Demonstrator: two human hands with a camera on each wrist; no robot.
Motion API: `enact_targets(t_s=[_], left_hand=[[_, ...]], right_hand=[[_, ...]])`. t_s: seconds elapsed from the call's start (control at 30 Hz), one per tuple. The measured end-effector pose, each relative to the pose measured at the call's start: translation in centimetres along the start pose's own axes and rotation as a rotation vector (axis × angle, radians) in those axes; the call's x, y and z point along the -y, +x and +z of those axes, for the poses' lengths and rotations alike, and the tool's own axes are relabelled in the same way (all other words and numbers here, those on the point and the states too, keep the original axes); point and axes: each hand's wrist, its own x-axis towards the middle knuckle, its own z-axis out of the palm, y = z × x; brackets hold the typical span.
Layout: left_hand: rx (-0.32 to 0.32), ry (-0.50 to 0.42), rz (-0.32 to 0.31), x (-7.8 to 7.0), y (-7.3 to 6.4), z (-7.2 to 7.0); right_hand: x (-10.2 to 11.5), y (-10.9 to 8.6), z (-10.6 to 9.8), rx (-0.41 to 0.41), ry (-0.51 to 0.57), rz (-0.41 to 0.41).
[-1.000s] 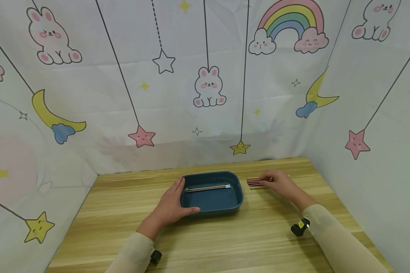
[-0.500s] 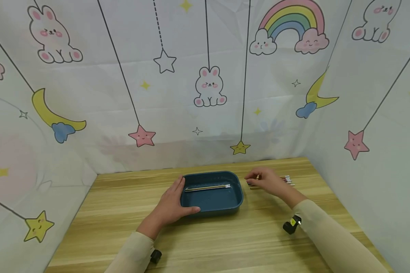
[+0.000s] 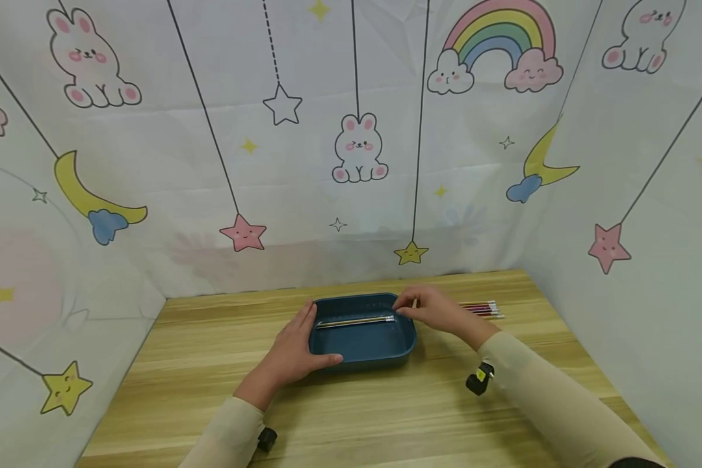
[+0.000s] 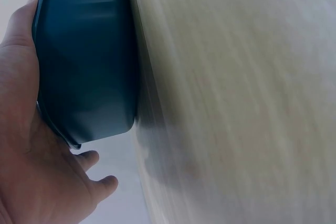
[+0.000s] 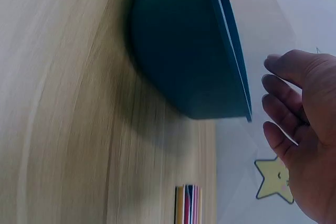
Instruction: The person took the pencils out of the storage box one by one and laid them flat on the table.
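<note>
A dark blue rectangular tray (image 3: 363, 365) stands on the wooden table. Inside it lie pencils (image 3: 353, 322), side by side, their white eraser ends to the right; how many I cannot tell. My left hand (image 3: 289, 351) rests around the tray's left front corner, with the thumb along the front rim and straight fingers at the left side. Over the tray's right rim is my right hand (image 3: 435, 312), loosely bent. In the right wrist view its fingers (image 5: 283, 98) show nothing between them. Several more pencils (image 3: 484, 309) lie to the right, partly behind the right hand.
The wooden table (image 3: 351, 416) extends in front of the tray and to its left. A white cloth (image 3: 304, 188) printed with rabbits, stars and moons hangs behind and at both sides. Each wrist carries a small black camera (image 3: 478, 380).
My right hand has moved left from the loose pencils to the tray's right rim, uncovering more of their eraser ends. The left hand and the tray have stayed in place.
</note>
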Motion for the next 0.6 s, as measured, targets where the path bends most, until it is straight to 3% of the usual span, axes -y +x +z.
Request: enact_targets(t_s=[0.17,0.6], left_hand=[[0.003,0.006,0.001,0.0,0.0,-0.1],[0.002,0.014,-0.006,-0.1,0.1,-0.1]], right_hand=[[0.8,1.3,1.0,0.045,-0.015,-0.040],[2.1,4.1,3.4,0.116,-0.069,-0.041]])
